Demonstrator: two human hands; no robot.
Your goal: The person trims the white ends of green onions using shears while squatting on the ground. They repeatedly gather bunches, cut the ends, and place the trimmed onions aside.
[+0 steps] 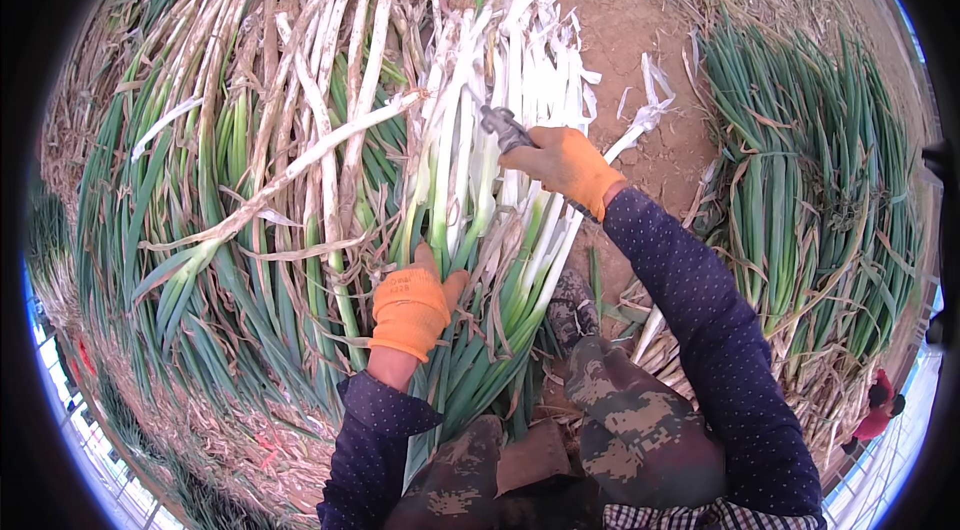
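My right hand (570, 166), in an orange knit glove, grips a dark pistol-shaped blow gun (506, 126). Its thin nozzle points up and left over white green-onion stalks (517, 72) with loose, shredded skins. Lower and to the left, my left hand (410, 305), also gloved in orange, lies over the green part of the onions. Its thumb and one finger are spread on the leaves. The other fingers are hidden, so whether it grips a stalk is unclear. Green leaves (465, 395) run from beneath that hand toward my knees.
Unpeeled green onions (247, 230) with dry brown skins spread across the left, one stalk (315, 151) lying crosswise on them. A tied green-onion bundle (795, 177) lies at right. A single peeled onion (637, 129) rests on bare soil (622, 20). A person in red (876, 406) is far right.
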